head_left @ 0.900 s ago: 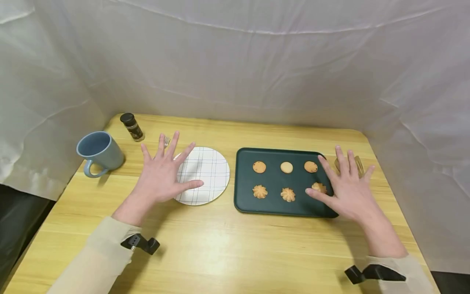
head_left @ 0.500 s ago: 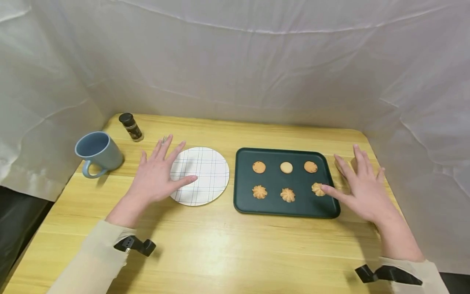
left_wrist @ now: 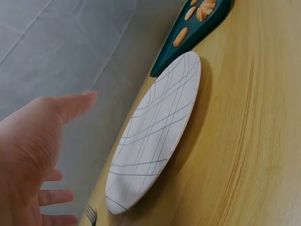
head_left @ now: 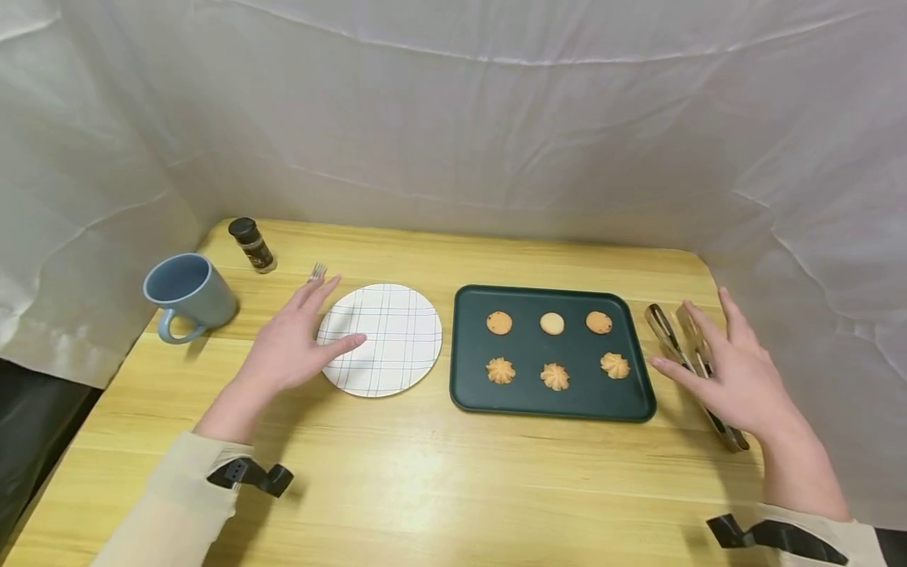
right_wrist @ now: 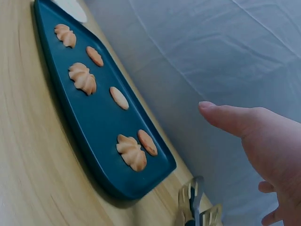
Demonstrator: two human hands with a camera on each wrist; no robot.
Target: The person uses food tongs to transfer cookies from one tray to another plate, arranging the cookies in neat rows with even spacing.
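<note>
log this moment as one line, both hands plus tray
left hand: empty, near plate | right hand: empty, near tongs | tray: six cookies

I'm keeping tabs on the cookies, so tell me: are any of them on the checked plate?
No, all six cookies in view lie on the dark green tray, apart from the checked plate.
</note>
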